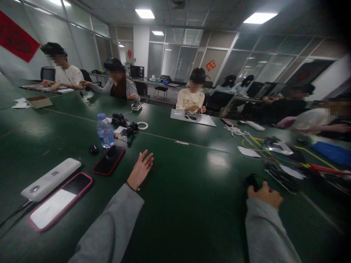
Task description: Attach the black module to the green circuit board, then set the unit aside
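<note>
My left hand (pixel 141 170) hovers over or rests at the green table with its fingers spread, and nothing is in it. Just left of it lies a dark phone with a red edge (pixel 109 160). At the right, my right hand (pixel 265 196) has its fingers around a small dark object (pixel 255 181) at the tabletop; its kind is not clear from here. A pink-cased phone (pixel 60 202) with a partly bright screen and a white power bank (pixel 51 179) with a cable lie at the left.
A water bottle (pixel 105 131) stands behind the red-edged phone, beside black cables (pixel 119 119) and a white ring (pixel 142 126). Cables, papers and a blue item (pixel 332 153) clutter the right side. Several people sit around the green table (pixel 189 204); one works at a grey board (pixel 201 119).
</note>
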`<state>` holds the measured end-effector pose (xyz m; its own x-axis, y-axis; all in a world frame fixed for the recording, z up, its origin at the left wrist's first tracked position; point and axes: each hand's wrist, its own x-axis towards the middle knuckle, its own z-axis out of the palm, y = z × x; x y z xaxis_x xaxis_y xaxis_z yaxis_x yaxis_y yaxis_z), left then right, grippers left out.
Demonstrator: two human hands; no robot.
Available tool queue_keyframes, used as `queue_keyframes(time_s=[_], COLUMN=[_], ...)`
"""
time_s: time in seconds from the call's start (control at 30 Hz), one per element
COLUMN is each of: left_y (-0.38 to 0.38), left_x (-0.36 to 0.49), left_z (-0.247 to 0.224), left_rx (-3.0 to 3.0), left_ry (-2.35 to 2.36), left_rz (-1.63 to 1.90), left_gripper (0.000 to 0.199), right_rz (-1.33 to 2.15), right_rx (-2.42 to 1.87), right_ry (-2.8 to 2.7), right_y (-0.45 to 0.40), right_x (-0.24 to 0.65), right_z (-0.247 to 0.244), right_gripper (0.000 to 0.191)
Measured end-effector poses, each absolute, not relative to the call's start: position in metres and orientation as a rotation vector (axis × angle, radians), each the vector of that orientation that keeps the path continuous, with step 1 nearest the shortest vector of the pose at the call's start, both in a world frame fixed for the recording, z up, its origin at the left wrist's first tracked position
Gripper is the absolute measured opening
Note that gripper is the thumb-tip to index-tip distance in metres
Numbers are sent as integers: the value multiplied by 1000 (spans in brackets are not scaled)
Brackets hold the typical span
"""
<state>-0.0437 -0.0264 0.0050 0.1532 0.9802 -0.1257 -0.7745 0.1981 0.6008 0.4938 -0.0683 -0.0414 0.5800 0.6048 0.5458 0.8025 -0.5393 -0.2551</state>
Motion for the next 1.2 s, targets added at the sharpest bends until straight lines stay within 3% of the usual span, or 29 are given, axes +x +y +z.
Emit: queue_keyframes(time_s=[0.1,0.23,0.37,0.47,0.77,1.2], left_y=[-26,-26,-26,-26,-28,-23], left_x=[-44,-43,-40,-37,-34,-34], left_z=[5,6,6,6,9,8], left_rx=[472,517,631,728,788,792], left_ry=[547,598,707,740,767,785], left_rz=[1326,1366,1449,1528,1540,1495], left_gripper=[42,42,37,36,34,40], right_rz=[-476,-290,-103,-28,91,138], right_rx=[-2320,-1927,-1432,-1297,-1309,-1250], right_ry=[-1257,-1659,-2013,-2059,-1826,-1674], right_y=[-38,-13,-30,-52,-64,-61], right_x=[403,262,143,94,88,90], right_z=[-29,-19,-18,-18,-21,-14], right_gripper=[61,54,52,53,65,45])
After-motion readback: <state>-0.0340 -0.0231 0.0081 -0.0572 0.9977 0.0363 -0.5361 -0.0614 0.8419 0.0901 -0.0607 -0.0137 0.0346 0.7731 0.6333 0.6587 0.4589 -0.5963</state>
